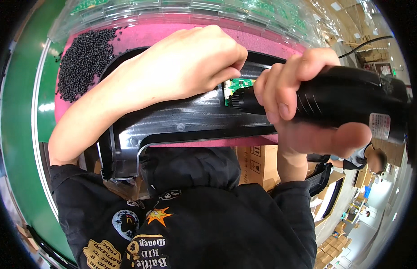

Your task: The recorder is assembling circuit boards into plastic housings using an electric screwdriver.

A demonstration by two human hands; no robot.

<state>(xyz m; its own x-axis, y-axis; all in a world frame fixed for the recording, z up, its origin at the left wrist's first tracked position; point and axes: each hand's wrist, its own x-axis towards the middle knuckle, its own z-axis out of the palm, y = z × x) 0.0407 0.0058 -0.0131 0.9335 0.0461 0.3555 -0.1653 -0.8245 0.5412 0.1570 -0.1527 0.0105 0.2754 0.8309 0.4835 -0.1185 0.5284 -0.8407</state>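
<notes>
My right grip (298, 87) is wrapped firmly around a black power screwdriver (340, 96), right of centre in the frame, its ribbed nose pointing left over a green circuit board (240, 83). The board shows through an opening in a black plastic housing (181, 119), which spans the middle of the frame on a pink counter (141, 33). My left grip (206, 60), upper centre, is curled over the housing just beside the board; I cannot tell whether its fingers pinch anything. Small black pieces (85, 62) lie heaped at upper left, and clear plastic trays (172, 10) line the top.
</notes>
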